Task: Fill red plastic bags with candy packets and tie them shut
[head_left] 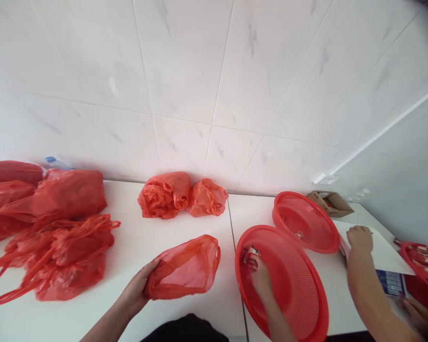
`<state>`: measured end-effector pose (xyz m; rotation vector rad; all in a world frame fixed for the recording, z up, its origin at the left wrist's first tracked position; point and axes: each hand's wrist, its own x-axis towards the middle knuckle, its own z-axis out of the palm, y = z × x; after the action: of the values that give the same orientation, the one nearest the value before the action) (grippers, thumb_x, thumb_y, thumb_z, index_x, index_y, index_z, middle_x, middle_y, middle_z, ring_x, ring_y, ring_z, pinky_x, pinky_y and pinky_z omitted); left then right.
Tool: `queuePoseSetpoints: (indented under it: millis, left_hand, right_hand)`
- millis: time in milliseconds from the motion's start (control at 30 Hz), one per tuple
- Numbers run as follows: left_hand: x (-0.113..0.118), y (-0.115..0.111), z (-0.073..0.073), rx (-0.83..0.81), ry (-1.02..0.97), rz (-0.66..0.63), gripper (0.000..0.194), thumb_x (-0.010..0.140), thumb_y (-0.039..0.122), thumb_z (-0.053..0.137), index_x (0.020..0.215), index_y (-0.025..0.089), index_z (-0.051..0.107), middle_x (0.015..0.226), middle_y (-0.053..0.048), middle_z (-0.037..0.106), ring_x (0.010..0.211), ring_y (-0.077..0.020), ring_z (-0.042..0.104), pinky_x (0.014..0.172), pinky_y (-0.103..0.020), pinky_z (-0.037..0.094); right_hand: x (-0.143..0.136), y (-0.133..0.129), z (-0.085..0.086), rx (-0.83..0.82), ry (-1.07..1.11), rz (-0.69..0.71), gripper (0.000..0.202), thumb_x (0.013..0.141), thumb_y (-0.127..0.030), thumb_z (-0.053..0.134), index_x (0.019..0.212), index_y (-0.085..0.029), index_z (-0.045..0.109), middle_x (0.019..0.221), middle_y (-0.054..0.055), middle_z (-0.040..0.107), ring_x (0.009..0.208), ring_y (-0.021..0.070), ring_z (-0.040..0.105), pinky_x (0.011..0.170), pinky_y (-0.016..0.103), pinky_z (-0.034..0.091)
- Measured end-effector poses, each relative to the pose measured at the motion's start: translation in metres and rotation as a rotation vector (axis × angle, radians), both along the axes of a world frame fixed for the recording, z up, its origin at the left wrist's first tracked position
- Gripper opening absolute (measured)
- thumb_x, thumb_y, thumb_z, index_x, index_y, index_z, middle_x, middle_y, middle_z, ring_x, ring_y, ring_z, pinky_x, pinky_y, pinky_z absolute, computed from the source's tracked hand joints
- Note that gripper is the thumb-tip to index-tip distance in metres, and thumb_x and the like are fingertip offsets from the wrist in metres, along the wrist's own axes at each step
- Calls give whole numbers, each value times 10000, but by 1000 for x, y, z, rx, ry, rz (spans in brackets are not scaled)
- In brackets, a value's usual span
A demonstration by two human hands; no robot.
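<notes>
My left hand (139,286) is closed on the near left edge of a red plastic bag (185,268), whose mouth gapes open above the white table. Inside the large red basket (299,280), toward its left side, my right hand (259,275) has its fingers closed around small red-and-white packets (250,252). The exact number of packets is too small to tell. Behind this basket stands a second red basket (308,221) with a small item on its bottom.
Filled red bags (71,256) are heaped at the left, near a bottle (55,162). Crumpled red bags (166,194) lie by the wall. At the right are a cardboard box (330,203), another person's arms (364,280), a white sheet (385,251) and a basket of packets (423,261).
</notes>
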<state>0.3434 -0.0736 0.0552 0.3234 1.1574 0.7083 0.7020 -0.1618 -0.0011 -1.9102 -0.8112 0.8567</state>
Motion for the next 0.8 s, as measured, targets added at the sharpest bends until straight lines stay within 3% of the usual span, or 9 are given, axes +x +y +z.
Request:
queuePoseSetpoints:
  millis: [133,233,300,400,533,600,667,733,800]
  left_hand:
    - [7,2,-2,12,-27,-11,190,804,300,634,931,160,650,825,-83,744,685,-233,705,613,-319,569]
    - [14,3,-12,32,-21,-7,190,797,308,644,926,169,653,823,-71,742,680,-219,705,608,-300,567]
    - [21,2,-20,50,-17,-6,215,794,323,648,950,176,652,845,-71,743,699,-218,708,613,-297,569]
    - [28,-1,-26,67,-23,-20,272,798,359,641,996,174,648,887,-89,743,735,-229,710,636,-310,572]
    - [29,-4,-26,94,-109,-68,344,811,387,619,1068,158,637,1015,-123,726,903,-279,692,765,-359,562]
    - [26,-4,-27,84,-116,-61,337,813,396,613,1057,166,646,1011,-115,730,915,-290,686,761,-355,558]
    - [22,-4,-28,64,-85,-32,307,808,406,615,1018,188,660,956,-90,743,856,-283,693,702,-337,558]
    - [18,-3,-29,56,-55,-25,288,802,416,619,997,210,665,910,-68,749,795,-267,694,652,-325,550]
    - [16,-3,-28,65,-41,-36,272,799,420,620,980,222,667,890,-58,748,765,-253,688,623,-312,537]
  right_hand:
    - [-24,9,42,115,-9,-66,454,716,-286,540,1164,-214,520,1199,94,583,1092,235,564,938,372,449]
    - [-70,20,62,202,249,-13,436,712,-285,588,1140,-228,531,1173,90,598,1046,233,586,868,373,496]
    - [-103,29,61,217,488,52,415,680,-280,631,1083,-225,552,1159,86,604,1039,230,591,832,356,515]
    - [-141,41,48,142,716,21,433,629,-268,664,1044,-227,548,1153,71,598,968,204,619,770,316,526]
    - [-163,48,37,-74,783,108,540,654,-281,632,1171,-254,476,1111,61,617,817,170,649,627,272,512]
    - [-155,49,42,-55,575,162,477,698,-331,591,1158,-225,521,1086,80,641,824,187,656,627,283,516]
    - [-124,44,57,12,274,121,382,739,-399,525,1046,-184,602,1013,103,671,821,217,655,652,325,523]
    - [-65,31,81,64,42,42,368,756,-455,471,944,-186,638,915,107,686,835,244,641,732,387,509]
    - [15,10,110,109,-116,-18,392,752,-514,443,981,-261,636,1029,88,670,992,275,591,856,462,447]
